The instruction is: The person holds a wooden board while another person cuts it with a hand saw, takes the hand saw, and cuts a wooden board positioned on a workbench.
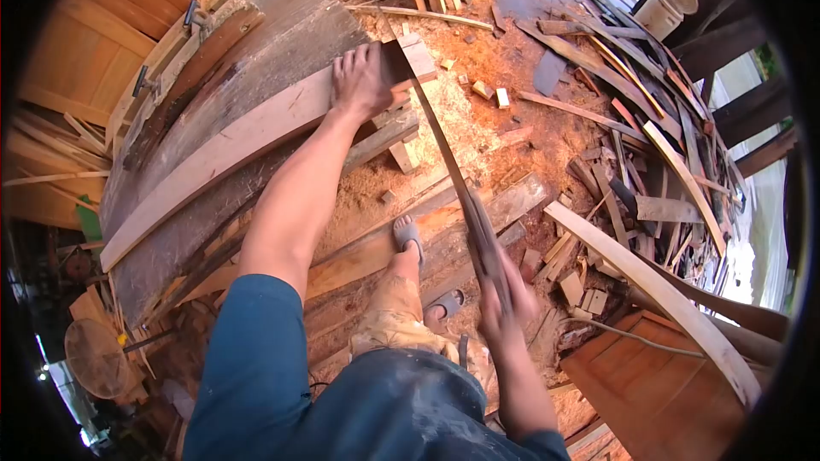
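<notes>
My left hand (360, 84) presses on a long pale wooden plank (231, 141) near its far end, fingers curled over it. The plank lies across a worn workbench (290, 38). My right hand (506, 303), slightly blurred, is closed around the handle end of a handsaw (457, 172). The saw's long narrow blade runs up and away, crossing the plank's end just right of my left hand. A dark flat patch beside my left fingers is unclear. The plank's short end (417, 55) shows beyond the blade.
Sawdust (461, 128) and small wood offcuts (502, 98) cover the ground past the bench. Scrap wood (615, 162) is heaped on the right, near a curved pale board (658, 290) and a brown wooden panel (658, 384). Timber beams (512, 205) lie around my sandalled feet.
</notes>
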### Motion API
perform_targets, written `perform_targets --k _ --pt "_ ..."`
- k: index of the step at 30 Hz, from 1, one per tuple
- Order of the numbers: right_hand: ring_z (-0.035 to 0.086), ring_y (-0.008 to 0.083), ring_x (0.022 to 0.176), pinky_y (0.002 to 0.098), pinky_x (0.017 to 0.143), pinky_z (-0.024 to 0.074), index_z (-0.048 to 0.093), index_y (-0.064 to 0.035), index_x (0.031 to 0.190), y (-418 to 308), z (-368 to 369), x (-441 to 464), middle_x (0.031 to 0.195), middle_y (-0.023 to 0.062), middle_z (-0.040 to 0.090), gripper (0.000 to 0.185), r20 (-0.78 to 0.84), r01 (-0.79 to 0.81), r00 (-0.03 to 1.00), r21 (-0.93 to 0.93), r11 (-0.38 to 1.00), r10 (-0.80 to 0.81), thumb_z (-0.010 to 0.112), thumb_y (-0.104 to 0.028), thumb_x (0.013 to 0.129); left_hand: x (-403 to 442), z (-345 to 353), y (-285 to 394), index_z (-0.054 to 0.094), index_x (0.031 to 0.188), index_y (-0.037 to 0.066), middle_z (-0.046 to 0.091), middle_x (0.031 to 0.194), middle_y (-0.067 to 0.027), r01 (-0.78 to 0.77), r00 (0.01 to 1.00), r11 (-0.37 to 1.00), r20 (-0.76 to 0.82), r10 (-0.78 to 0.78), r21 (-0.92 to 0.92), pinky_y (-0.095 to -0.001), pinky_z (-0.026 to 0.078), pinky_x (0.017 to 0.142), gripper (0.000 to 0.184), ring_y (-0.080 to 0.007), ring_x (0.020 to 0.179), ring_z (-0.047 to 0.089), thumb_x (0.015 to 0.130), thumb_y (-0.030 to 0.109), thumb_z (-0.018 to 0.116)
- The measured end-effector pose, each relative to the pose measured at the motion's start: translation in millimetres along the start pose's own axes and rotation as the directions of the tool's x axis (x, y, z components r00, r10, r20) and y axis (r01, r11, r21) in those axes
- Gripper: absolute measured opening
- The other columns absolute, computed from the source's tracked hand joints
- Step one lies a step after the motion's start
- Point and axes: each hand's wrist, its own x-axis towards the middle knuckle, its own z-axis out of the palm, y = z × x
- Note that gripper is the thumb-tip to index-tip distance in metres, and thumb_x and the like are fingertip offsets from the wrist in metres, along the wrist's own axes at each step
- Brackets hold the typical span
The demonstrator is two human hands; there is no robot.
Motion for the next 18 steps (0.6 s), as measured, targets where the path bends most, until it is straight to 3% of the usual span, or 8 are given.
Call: perform_targets --k 2,3,7,8,11,13,15,18 --pt "0.065 0.0152 0.063 0.0314 0.06 0.0509 0.064 -0.0008 0.123 -8 54 84 0.078 0.0142 0.069 0.034 0.03 -0.12 0.993 0.105 0.987 0.117 0.064 -0.015 0.092 -1 -7 5 0.029 0.15 0.001 0.037 0.152 -0.0181 -0.003 1.0 0.999 -0.006 0.002 -0.04 -0.0516 0.019 0.121 0.115 -0.0354 0.143 0.031 0.066 0.056 0.085" --pt "0.06 0.0148 0.059 0.0295 0.058 0.0493 0.063 -0.0008 0.123 -5 75 108 0.073 0.0118 0.066 0.035 -0.049 -0.044 0.998 0.11 0.993 0.05 0.065 -0.016 0.092 -2 -8 4 0.029 0.15 0.001 0.037 0.152 -0.0181 0.002 1.0 1.0 -0.011 -0.002 -0.02 -0.0511 0.019 0.121 0.115 -0.035 0.143 0.031 0.067 0.056 0.084" --pt "0.07 0.0187 0.076 0.0308 0.069 0.0532 0.062 0.0 0.126 -2 38 38 0.089 0.0169 0.071 0.04 -0.009 -0.079 0.997 0.008 0.997 0.079 0.065 -0.017 0.091 -3 -10 8 0.031 0.15 0.002 0.04 0.15 -0.0176 0.014 1.0 1.0 -0.014 -0.014 0.005 -0.0479 0.019 0.12 0.113 -0.0329 0.142 0.032 0.066 0.054 0.085" --pt "0.072 0.024 0.097 0.0333 0.082 0.0545 0.06 0.0039 0.127 -8 7 4 0.106 0.0221 0.071 0.044 0.038 -0.045 0.998 -0.06 0.997 0.047 0.063 -0.017 0.089 -5 -8 7 0.031 0.15 0.002 0.04 0.149 -0.0174 0.008 1.0 1.0 -0.021 -0.008 0.005 -0.0474 0.019 0.12 0.113 -0.0327 0.141 0.033 0.065 0.054 0.086" --pt "0.072 0.0338 0.101 0.0375 0.085 0.0565 0.058 0.0102 0.126 -27 -73 -85 0.109 0.0246 0.071 0.053 0.095 -0.084 0.992 0.031 0.996 0.08 0.064 -0.025 0.087 -2 -1 2 0.034 0.148 0.002 0.045 0.144 -0.0161 -0.037 0.996 0.999 -0.084 0.037 0.005 -0.0464 0.025 0.116 0.112 -0.0326 0.136 0.039 0.063 0.053 0.087" --pt "0.069 0.0306 0.109 0.0366 0.091 0.0533 0.055 0.0165 0.125 -28 -79 -79 0.119 0.0282 0.066 0.054 0.166 -0.083 0.983 -0.005 0.997 0.082 0.055 -0.028 0.095 -2 -2 3 0.035 0.146 0.001 0.046 0.142 -0.016 -0.048 0.994 0.999 -0.101 0.049 0.017 -0.0465 0.027 0.115 0.11 -0.0326 0.134 0.041 0.063 0.052 0.087" --pt "0.07 0.0279 0.106 0.034 0.087 0.0546 0.059 0.0088 0.126 -1 -11 -9 0.12 0.0259 0.066 0.042 0.102 -0.046 0.994 0.021 0.999 0.044 0.059 -0.017 0.093 -3 3 0 0.038 0.145 0.001 0.048 0.141 -0.0166 -0.056 0.989 0.998 -0.136 0.055 -0.002 -0.0468 0.028 0.113 0.108 -0.0324 0.134 0.042 0.062 0.049 0.088" --pt "0.072 0.0246 0.074 0.035 0.068 0.0551 0.062 -0.001 0.124 -13 67 97 0.085 0.0196 0.07 0.038 0.056 -0.165 0.985 0.082 0.983 0.161 0.066 -0.014 0.089 -1 8 -3 0.037 0.146 0.001 0.046 0.143 -0.0172 -0.061 0.987 0.998 -0.147 0.059 -0.008 -0.0473 0.027 0.114 0.11 -0.0331 0.135 0.039 0.062 0.05 0.088"
